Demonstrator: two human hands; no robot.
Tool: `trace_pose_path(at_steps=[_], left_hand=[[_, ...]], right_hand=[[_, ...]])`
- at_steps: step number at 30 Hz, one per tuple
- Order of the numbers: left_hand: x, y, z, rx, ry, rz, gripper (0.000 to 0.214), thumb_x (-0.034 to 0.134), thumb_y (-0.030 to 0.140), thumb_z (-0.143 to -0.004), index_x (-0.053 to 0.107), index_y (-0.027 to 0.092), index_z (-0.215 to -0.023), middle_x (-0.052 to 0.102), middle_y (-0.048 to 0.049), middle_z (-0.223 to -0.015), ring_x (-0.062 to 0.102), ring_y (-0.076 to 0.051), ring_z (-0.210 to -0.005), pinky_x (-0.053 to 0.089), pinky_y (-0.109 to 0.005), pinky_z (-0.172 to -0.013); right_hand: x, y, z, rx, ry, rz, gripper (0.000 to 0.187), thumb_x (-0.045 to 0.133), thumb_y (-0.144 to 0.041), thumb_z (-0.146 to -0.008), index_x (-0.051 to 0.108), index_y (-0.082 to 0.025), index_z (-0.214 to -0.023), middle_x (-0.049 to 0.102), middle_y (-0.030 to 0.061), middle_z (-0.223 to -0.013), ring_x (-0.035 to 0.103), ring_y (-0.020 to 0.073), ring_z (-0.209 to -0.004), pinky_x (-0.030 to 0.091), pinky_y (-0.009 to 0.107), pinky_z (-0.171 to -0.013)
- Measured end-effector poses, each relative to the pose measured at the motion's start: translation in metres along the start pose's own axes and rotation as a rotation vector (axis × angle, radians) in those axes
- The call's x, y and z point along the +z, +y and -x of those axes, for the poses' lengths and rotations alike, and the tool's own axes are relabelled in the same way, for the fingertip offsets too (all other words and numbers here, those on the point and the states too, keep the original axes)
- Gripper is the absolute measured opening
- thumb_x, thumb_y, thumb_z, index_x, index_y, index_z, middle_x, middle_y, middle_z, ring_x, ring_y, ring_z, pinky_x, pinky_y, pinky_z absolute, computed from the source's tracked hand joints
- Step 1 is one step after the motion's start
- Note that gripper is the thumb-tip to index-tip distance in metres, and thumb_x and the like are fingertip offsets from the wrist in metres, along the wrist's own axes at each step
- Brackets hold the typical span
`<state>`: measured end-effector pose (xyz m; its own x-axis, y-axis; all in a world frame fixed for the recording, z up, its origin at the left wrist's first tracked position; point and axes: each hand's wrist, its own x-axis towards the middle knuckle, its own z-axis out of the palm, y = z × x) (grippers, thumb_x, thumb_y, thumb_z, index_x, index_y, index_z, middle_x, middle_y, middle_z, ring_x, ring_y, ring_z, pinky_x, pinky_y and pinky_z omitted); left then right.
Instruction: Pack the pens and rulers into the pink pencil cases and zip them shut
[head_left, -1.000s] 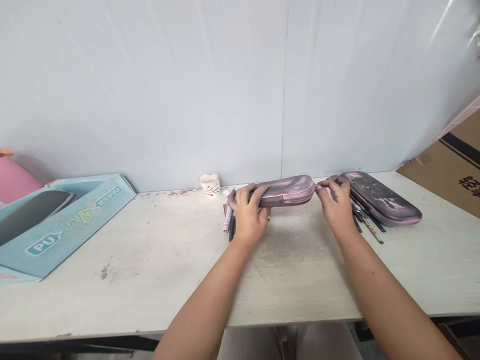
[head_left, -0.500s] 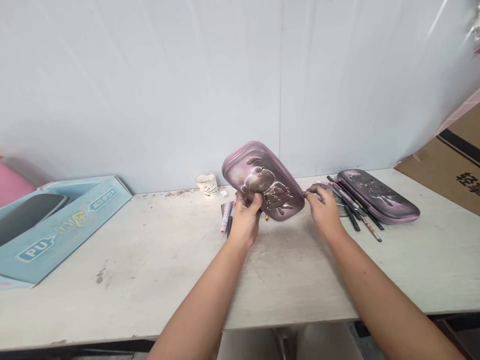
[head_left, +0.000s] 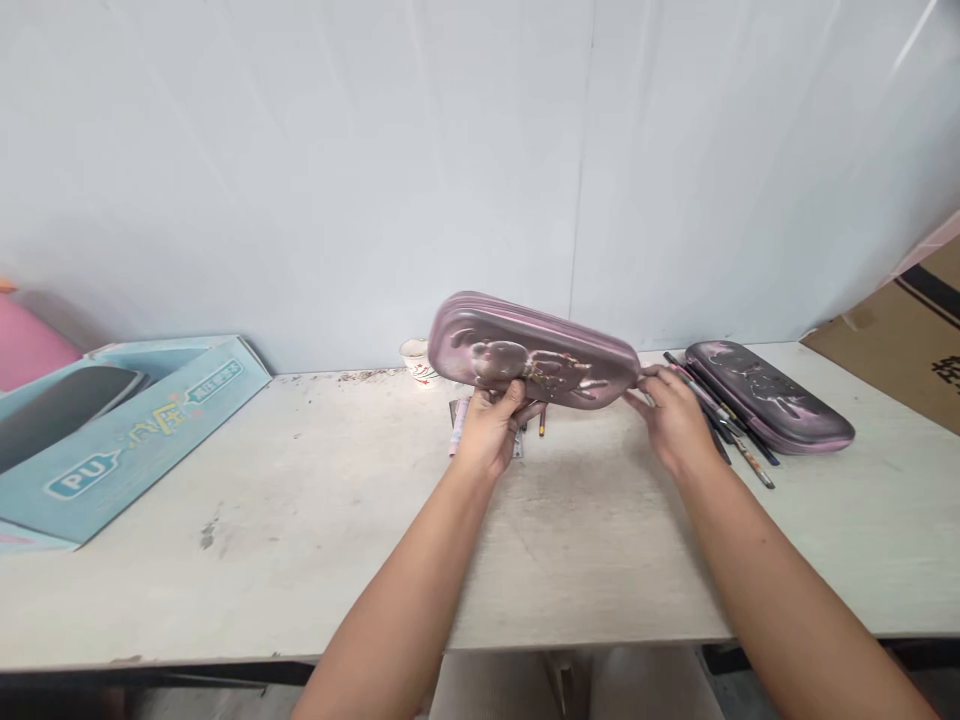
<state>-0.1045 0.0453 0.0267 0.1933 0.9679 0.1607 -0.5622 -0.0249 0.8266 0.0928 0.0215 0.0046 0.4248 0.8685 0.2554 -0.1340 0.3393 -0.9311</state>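
A purple-pink pencil case (head_left: 536, 352) with a raised cartoon figure is held up over the table, its long side tilted down to the right. My left hand (head_left: 491, 430) grips its lower edge, thumb on the front face. At the case's right end, the fingers of my right hand (head_left: 671, 415) are closed on its corner; whether they pinch a zipper pull there is hidden. The zipper side faces up and looks closed. Behind my left hand, partly covered, lie a pink-and-white roll-like item (head_left: 457, 428) and a short yellow-and-red pencil-like stick (head_left: 542, 420).
A second matching pencil case (head_left: 772, 395) lies at the right, with several pens (head_left: 739, 440) beside it. A paper cup (head_left: 416, 362) stands near the wall. On the left is a blue open box (head_left: 150, 440) holding dark cases; a brown cardboard box (head_left: 892, 345) stands far right.
The pencil case has turned from a steep slant to nearly level, its zipper side now facing more upward. My right hand has moved slightly right and down with its end.
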Motion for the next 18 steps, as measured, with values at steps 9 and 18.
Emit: trace_pose_path(at_steps=[9,18], left_hand=[[0.009,-0.004,0.005,-0.135,0.043,0.214,0.033,0.063,0.040,-0.077,0.055,0.015,-0.096,0.066,-0.0068,-0.094,0.066,-0.017,-0.084,0.050,-0.034,-0.086],[0.004,-0.006,0.006,-0.315,0.013,-0.076,0.045,0.067,0.044,-0.072,0.049,0.019,-0.104,0.067,-0.0068,-0.088,0.066,-0.018,-0.069,0.053,-0.039,-0.074]], right_hand=[[0.041,0.002,0.035,0.456,-0.290,-0.493,0.012,0.070,-0.019,-0.059,0.060,-0.021,-0.065,0.059,-0.0032,-0.074,0.053,0.0164,-0.091,0.045,0.043,-0.087],[0.003,-0.010,0.008,0.169,0.039,-0.391,0.022,0.062,-0.044,-0.071,0.058,-0.023,-0.078,0.060,-0.0050,-0.076,0.057,0.0117,-0.074,0.046,0.026,-0.071]])
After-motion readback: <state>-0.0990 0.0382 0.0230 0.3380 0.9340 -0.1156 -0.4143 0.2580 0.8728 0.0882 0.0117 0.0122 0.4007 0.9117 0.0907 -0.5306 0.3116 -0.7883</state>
